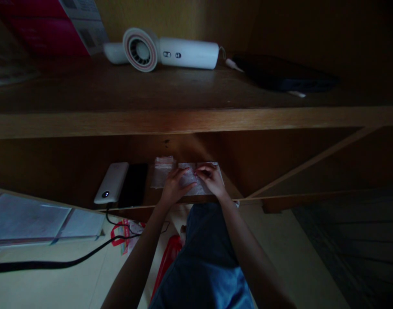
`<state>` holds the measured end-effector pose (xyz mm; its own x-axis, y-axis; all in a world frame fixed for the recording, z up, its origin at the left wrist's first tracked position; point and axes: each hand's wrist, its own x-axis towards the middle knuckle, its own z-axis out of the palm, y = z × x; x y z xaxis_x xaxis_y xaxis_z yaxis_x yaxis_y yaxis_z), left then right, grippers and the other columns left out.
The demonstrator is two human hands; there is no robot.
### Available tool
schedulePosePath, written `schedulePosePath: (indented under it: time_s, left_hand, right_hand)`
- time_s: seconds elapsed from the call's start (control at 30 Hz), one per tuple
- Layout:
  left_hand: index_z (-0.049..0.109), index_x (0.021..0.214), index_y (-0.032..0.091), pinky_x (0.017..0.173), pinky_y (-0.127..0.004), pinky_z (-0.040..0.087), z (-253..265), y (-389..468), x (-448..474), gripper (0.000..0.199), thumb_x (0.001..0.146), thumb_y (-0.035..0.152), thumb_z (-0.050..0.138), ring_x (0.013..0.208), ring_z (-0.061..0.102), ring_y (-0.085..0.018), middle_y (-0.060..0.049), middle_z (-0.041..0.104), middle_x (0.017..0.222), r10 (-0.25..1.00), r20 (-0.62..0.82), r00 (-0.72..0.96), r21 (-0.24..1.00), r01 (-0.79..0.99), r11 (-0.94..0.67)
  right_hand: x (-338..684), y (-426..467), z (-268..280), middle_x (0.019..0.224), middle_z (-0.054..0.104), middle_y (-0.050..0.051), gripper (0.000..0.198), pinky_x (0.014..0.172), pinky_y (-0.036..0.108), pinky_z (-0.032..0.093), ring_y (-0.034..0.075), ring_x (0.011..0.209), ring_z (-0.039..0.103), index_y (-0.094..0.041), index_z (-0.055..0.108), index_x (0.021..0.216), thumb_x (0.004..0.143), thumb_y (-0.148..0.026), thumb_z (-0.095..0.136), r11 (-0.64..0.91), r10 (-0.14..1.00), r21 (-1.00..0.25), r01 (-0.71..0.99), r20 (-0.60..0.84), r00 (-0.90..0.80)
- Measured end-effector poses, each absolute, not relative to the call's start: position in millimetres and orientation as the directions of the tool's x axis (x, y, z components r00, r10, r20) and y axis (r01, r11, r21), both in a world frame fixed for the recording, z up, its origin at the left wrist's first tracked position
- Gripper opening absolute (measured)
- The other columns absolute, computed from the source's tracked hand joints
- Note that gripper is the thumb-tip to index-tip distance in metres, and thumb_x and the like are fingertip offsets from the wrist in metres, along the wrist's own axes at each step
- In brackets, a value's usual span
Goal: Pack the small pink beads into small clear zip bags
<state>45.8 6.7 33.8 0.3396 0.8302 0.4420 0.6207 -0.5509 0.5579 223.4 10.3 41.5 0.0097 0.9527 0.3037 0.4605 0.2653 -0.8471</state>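
Dim overall; light source out of view. Right side and upper right corner sink to near-black; dark flat object half lost in shadow. Pale floor and white fan read brightest. Blue fabric shows a sheen. Faint glare on clear plastic. Fine detail soft, grainy; wide-angle stretch toward edges.

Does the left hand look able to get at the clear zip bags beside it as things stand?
Probably yes: the left hand is right next to the clear zip bags, with nothing visible blocking the way, though it is over the crinkled clear plastic.
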Motion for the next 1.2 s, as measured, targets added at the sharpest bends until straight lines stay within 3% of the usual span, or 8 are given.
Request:
schedulePosePath:
  time_s: [0.23, 0.37, 0.5, 0.87, 1.2]
  left_hand:
    - [0.052, 0.117, 0.022, 0.088, -0.037, 0.045, 33.4, 6.0, 45.8, 0.05, 0.074, 0.046, 0.063, 0.099, 0.056, -0.022, -0.006, 0.06, 0.105, 0.832, 0.442, 0.334, 0.551, 0.63, -0.546]
    - [0.052, 0.116, 0.022, 0.088, -0.038, 0.045, 32.6, 6.0, 45.4, 0.05, 0.073, 0.046, 0.064, 0.1, 0.056, -0.022, -0.006, 0.061, 0.106, 0.831, 0.452, 0.325, 0.539, 0.642, -0.545]
    - [0.052, 0.116, 0.022, 0.089, -0.038, 0.044, 32.3, 6.1, 45.6, 0.049, 0.074, 0.045, 0.063, 0.101, 0.055, -0.022, -0.007, 0.061, 0.108, 0.825, 0.468, 0.317, 0.526, 0.65, -0.548]
    - [0.053, 0.114, 0.022, 0.089, -0.038, 0.045, 32.3, 6.9, 46.1, 0.048, 0.073, 0.045, 0.064, 0.099, 0.056, -0.022, -0.007, 0.061, 0.106, 0.84, 0.456, 0.293, 0.533, 0.666, -0.521]
    - [0.053, 0.114, 0.023, 0.087, -0.037, 0.045, 33.5, 5.7, 46.5, 0.049, 0.073, 0.045, 0.064, 0.097, 0.056, -0.021, -0.006, 0.061, 0.103, 0.851, 0.444, 0.282, 0.54, 0.674, -0.505]
  right_hand:
    - [217.8, 10.1, 40.3, 0.089, 0.066, 0.002, 0.008, 0.086, 0.036, 0.038, 0.019, 0.09, 0.057, -0.025, 0.068, 0.076, 0.077, -0.028, 0.06, 0.285, 0.95, -0.828, 0.483, 0.311, -0.028]
    - [224.7, 9.8, 43.8, 0.089, 0.067, 0.001, 0.012, 0.087, 0.036, 0.035, 0.019, 0.09, 0.057, -0.025, 0.068, 0.077, 0.078, -0.032, 0.058, 0.258, 0.946, -0.821, 0.509, 0.322, 0.04]
    - [234.3, 8.0, 46.0, 0.091, 0.067, 0.001, 0.014, 0.09, 0.039, 0.031, 0.02, 0.092, 0.055, -0.025, 0.068, 0.081, 0.079, -0.033, 0.057, 0.195, 0.939, -0.745, 0.638, 0.33, 0.1]
    - [223.0, 0.0, 49.7, 0.105, 0.06, 0.003, 0.014, 0.082, 0.039, 0.032, 0.026, 0.102, 0.04, -0.032, 0.07, 0.082, 0.074, -0.027, 0.062, 0.128, 0.973, -0.501, 0.856, 0.231, -0.011]
    - [220.0, -0.8, 51.0, 0.105, 0.057, 0.004, 0.012, 0.083, 0.039, 0.032, 0.026, 0.102, 0.037, -0.03, 0.07, 0.081, 0.075, -0.026, 0.061, 0.143, 0.97, -0.456, 0.878, 0.242, -0.033]
